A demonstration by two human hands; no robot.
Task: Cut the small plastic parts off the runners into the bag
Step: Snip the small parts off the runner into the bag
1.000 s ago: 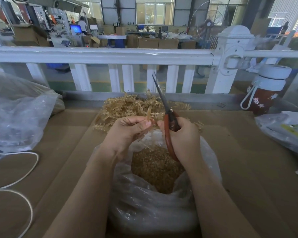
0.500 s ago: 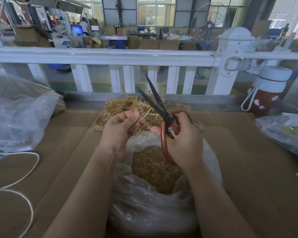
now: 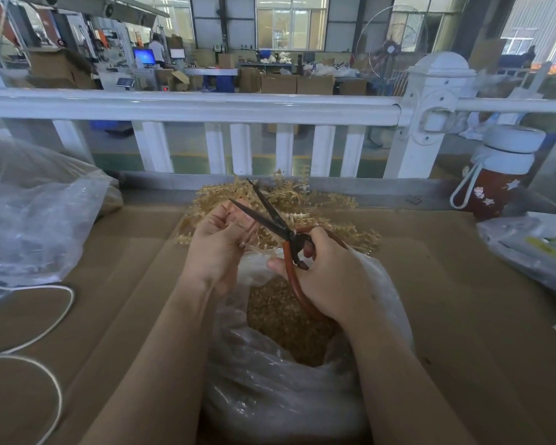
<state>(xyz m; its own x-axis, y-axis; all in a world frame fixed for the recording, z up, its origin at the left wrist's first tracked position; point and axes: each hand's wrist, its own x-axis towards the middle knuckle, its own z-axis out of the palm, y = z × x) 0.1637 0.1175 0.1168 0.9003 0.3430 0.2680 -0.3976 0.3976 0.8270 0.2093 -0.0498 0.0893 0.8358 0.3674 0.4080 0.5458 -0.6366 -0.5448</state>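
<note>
My right hand grips red-handled scissors whose dark blades are spread wide and point up-left. My left hand pinches a thin pale runner close to the blades; most of it is hidden by my fingers. Both hands hover over a clear plastic bag with a heap of small golden-brown parts inside. Behind my hands lies a pile of golden runners on the cardboard.
Cardboard covers the table. A large clear bag sits at the left, with a white cord looping in front of it. A red bottle with a white cap and another plastic bag are at right. A white railing runs behind.
The scissor blades went from closed and upright to spread wide and tilted left. My left hand rose with the runner towards the blades.
</note>
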